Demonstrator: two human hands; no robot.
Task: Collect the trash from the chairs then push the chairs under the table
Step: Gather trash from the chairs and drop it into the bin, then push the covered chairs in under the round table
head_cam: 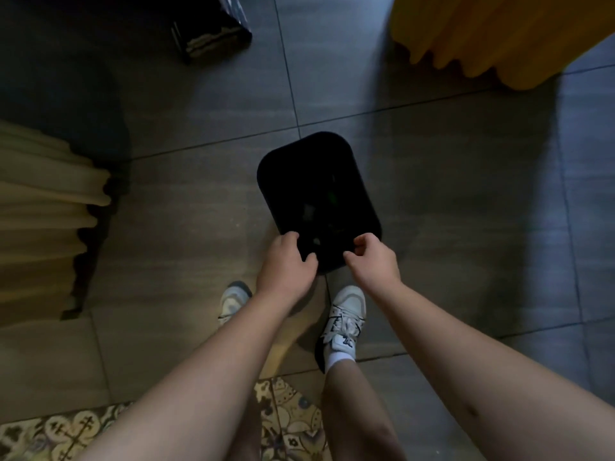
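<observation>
A black rounded bin [309,161] stands on the grey tiled floor just in front of my feet. Its inside is dark, with faint shapes of trash, one greenish [331,196] and one pale [316,241]. My left hand [286,264] curls over the near rim on the left, thumb and fingers pinching the edge. Beside it, my right hand [374,261] grips the same rim on the right, fingers bent. No chair seat shows in this view.
A beige pleated cloth cover [43,207] hangs at the left and a yellow pleated one [492,34] at the top right. A dark bag or box [213,31] sits on the floor at the top. Patterned tiles [289,424] lie under me.
</observation>
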